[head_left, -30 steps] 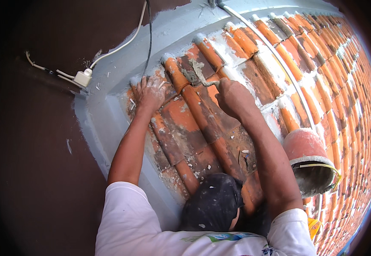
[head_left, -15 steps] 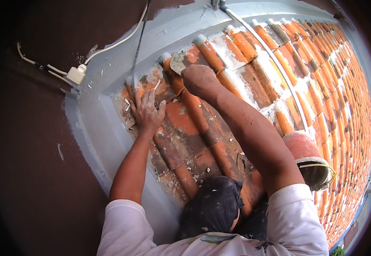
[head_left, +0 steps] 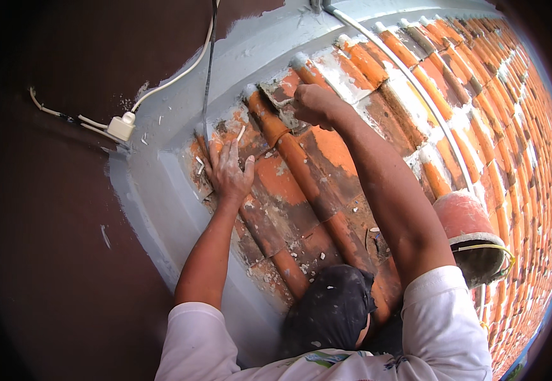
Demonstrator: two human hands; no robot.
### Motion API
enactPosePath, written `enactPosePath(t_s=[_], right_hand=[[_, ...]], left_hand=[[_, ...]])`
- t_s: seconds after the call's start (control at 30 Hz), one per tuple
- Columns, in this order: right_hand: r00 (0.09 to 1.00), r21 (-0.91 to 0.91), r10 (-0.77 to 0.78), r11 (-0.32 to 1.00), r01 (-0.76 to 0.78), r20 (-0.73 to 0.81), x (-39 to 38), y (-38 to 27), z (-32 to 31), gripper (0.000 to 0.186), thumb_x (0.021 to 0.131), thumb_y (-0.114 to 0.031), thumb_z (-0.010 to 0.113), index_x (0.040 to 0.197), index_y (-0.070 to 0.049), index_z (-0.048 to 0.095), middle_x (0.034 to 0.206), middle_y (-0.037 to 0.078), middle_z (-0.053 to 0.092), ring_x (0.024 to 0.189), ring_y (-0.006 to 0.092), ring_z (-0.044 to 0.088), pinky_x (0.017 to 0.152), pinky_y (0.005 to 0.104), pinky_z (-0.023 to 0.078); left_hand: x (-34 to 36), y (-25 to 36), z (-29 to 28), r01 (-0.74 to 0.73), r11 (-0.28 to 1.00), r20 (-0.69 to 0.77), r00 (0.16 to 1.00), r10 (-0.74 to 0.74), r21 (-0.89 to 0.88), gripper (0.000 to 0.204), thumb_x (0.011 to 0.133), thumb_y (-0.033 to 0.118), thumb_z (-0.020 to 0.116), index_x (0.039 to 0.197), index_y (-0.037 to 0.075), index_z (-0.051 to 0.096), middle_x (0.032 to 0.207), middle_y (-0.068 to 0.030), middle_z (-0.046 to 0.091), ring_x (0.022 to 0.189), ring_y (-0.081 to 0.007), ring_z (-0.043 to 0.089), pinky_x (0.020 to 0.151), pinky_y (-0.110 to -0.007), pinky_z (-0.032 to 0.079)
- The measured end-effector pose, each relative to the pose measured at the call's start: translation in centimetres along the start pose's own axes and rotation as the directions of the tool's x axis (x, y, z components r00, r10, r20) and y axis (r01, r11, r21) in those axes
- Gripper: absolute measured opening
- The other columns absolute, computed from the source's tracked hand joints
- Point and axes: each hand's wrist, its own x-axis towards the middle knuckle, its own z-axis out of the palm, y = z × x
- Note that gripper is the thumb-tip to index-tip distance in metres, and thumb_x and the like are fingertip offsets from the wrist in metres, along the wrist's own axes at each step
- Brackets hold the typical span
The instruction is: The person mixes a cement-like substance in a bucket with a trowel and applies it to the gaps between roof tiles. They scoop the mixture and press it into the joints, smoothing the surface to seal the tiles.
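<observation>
My left hand rests spread on the mottled orange tiles, its fingers beside a thin black cable and a small white strip near the grey-coated edge. My right hand is higher up, closed round the trowel, which is mostly hidden behind it, at a mortar-smeared spot beside a raised orange ridge tile.
A pinkish bucket with grey crust lies tipped at my right. A white pipe crosses the roof. A white plug connector with cords sits against the dark wall. My dark-clad knee is below, among small debris.
My right hand has risen up the tiles and swung over the trowel, now hiding most of it. My left hand has shifted slightly downward, with its fingers spread.
</observation>
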Motion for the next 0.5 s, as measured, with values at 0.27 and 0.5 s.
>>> enactPosePath(t_s=[0.27,0.5], right_hand=[[0.987,0.408,0.037,0.908,-0.098,0.157,-5.1,3.9,-5.4,0.02,0.094,-0.016,0.073,0.107,0.0,0.074,0.072,0.007,0.066,0.062,0.0173,0.064,0.054,0.0352,0.051],[0.938,0.145,0.324,0.941,-0.306,-0.122,-2.9,9.3,-7.9,0.02,0.088,-0.006,0.065,0.096,0.011,0.073,0.08,0.024,0.075,0.068,0.0333,0.076,0.058,0.0453,0.06]], left_hand=[[0.1,-0.2,0.2,-0.006,1.0,0.021,1.0,0.005,0.021,0.067,0.095,0.041,0.073,0.152,0.006,0.064,0.156,-0.0143,0.062,0.161,-0.0431,0.032,0.128,-0.068,0.023],[0.0,-0.3,0.4,-0.041,0.999,0.015,0.999,0.04,0.036,0.068,0.095,0.04,0.074,0.153,0.007,0.063,0.156,-0.0135,0.062,0.16,-0.0444,0.033,0.128,-0.067,0.025]])
